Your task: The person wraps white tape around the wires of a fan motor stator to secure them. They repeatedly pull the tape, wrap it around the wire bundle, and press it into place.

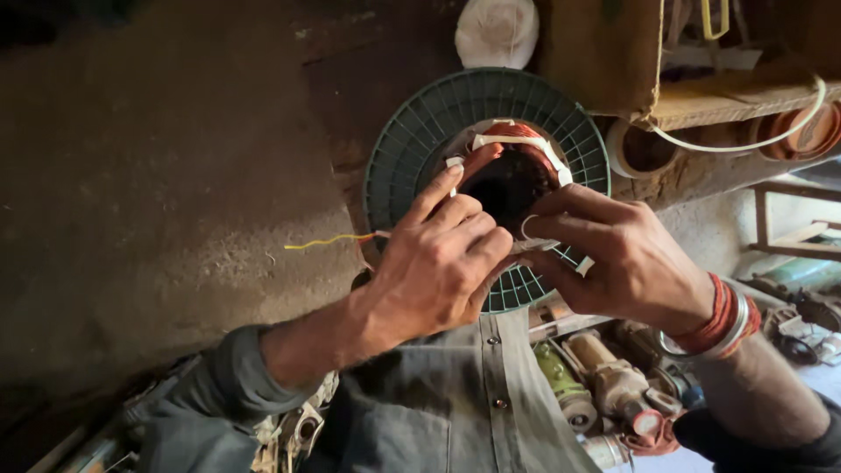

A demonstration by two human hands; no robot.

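Left hand (438,267) is in tight, fingers curled most of the way closed, forefinger stretched up along the near-left rim of the copper winding (512,166). What exactly the curled fingers pinch is hidden behind the knuckles, so I cannot tell. A thin yellow wire (320,241) trails out to the left from just beside that hand.

Right hand (618,258) comes in from the right, fingers bent and pressed together at the near edge of the winding, thumb and forefinger closed on a thin white cord (528,226) that loops just at the fingertips. Red and silver bangles (723,320) sit on that wrist.

The winding itself is a reddish-copper ring with a dark hollow centre, bound with white tape (517,140) across its far side. It sits inside a round green ribbed housing (412,140), held up between both hands in the middle of the scene, above the person's grey buttoned shirt (455,394).

Farther out: a white rounded object (497,31) beyond the housing, a cardboard box (604,52) on a wooden shelf at far right, a roll of tape (635,149) beneath it. Near right, a heap of worn metal parts (613,381). Left is bare dark ground (158,158).
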